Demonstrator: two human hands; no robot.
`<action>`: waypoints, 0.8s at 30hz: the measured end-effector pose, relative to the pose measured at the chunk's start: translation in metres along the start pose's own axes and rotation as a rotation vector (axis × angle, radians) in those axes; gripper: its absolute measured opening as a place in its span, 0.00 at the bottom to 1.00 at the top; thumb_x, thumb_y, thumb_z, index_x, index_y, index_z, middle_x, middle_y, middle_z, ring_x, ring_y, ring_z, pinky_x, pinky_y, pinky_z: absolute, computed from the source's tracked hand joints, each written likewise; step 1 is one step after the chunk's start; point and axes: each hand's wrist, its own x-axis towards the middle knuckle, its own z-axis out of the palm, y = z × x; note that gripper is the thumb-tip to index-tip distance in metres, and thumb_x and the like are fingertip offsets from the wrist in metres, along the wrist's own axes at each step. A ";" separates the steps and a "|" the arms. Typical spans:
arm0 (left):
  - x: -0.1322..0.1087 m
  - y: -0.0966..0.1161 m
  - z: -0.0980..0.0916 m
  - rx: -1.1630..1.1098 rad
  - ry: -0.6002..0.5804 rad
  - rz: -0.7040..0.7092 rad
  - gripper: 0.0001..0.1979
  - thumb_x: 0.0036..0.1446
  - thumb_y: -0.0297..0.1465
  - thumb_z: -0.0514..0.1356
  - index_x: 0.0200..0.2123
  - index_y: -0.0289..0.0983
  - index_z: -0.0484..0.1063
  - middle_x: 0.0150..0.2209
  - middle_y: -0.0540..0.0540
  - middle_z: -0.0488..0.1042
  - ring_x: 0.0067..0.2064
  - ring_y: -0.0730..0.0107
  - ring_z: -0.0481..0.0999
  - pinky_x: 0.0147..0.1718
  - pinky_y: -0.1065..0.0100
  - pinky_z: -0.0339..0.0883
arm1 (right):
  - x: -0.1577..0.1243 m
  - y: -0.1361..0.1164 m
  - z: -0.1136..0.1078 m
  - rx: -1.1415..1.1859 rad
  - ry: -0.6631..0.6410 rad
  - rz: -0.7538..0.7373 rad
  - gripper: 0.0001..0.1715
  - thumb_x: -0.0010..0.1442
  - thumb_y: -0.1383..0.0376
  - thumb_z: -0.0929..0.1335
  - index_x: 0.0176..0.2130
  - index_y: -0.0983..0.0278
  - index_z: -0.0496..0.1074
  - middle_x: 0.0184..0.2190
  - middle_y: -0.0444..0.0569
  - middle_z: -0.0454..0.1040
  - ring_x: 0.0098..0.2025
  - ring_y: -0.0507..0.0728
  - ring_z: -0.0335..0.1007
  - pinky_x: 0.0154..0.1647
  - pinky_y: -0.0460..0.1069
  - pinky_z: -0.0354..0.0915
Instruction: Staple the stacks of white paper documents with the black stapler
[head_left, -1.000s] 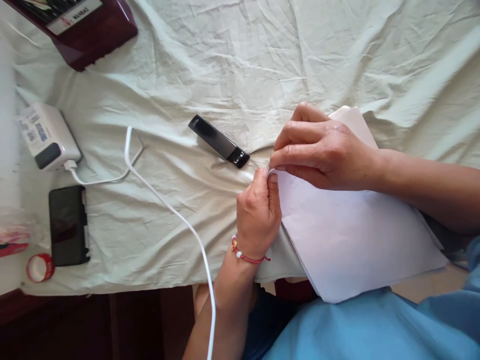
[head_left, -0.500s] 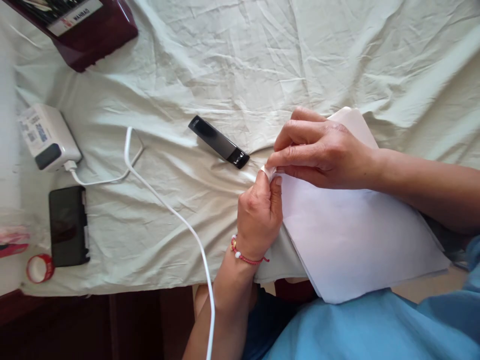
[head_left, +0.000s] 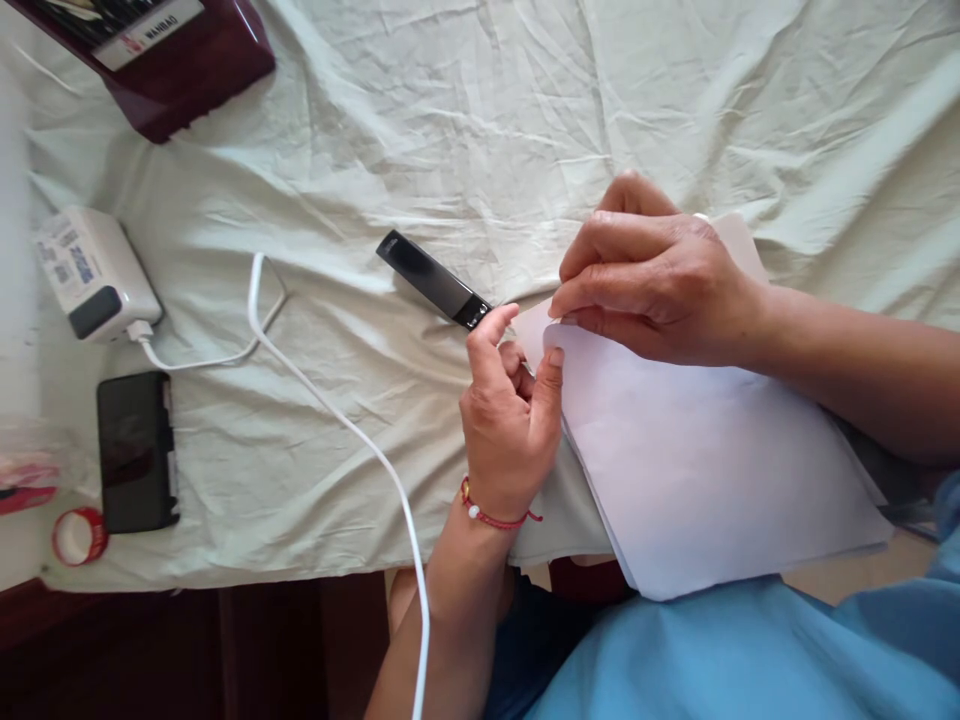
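Observation:
Several sheets of white paper [head_left: 697, 460] lie at an angle over the table's near edge, touching the blue clothing. My right hand [head_left: 660, 275] pinches the raised, curled corner of the top sheet between thumb and fingers. Beside that corner, my left hand [head_left: 510, 410] is open, with index finger and thumb apart and the other fingers partly curled. Its thumb tip is close to the curled edge; whether they touch I cannot tell. Just beyond my left index finger lies a black stapler [head_left: 427, 275] on the cloth, its near end next to the fingertip.
A wrinkled pale cloth [head_left: 480, 120] covers the table. To the left are a white charger block [head_left: 105, 270] with a white cable [head_left: 337, 415], a black phone [head_left: 137, 450], and a red tape roll [head_left: 79, 536]. A maroon container [head_left: 202, 70] stands at the upper left.
My left fingers have opened and come away from the paper corner, moving slightly left. My right hand has shifted a little up and right, still pinching, and the top sheet's corner now shows curled.

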 end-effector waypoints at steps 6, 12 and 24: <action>0.001 0.001 -0.002 0.089 -0.040 -0.016 0.13 0.75 0.39 0.62 0.37 0.41 0.67 0.23 0.58 0.61 0.24 0.75 0.60 0.26 0.68 0.53 | -0.001 -0.004 0.004 -0.019 0.026 0.002 0.12 0.78 0.62 0.69 0.42 0.63 0.79 0.41 0.47 0.79 0.46 0.54 0.70 0.51 0.53 0.72; 0.002 0.001 -0.001 0.067 -0.072 0.029 0.18 0.74 0.37 0.62 0.31 0.41 0.63 0.21 0.59 0.56 0.24 0.77 0.54 0.24 0.68 0.49 | -0.001 -0.009 0.001 -0.042 -0.081 0.050 0.18 0.81 0.59 0.64 0.42 0.62 0.80 0.41 0.47 0.77 0.50 0.54 0.72 0.53 0.54 0.73; 0.003 -0.002 0.001 0.033 -0.100 0.142 0.19 0.75 0.30 0.62 0.29 0.41 0.60 0.22 0.57 0.63 0.24 0.77 0.62 0.25 0.70 0.55 | 0.003 -0.014 -0.004 -0.005 -0.214 0.113 0.37 0.84 0.51 0.54 0.41 0.65 0.81 0.43 0.45 0.78 0.59 0.55 0.75 0.61 0.58 0.74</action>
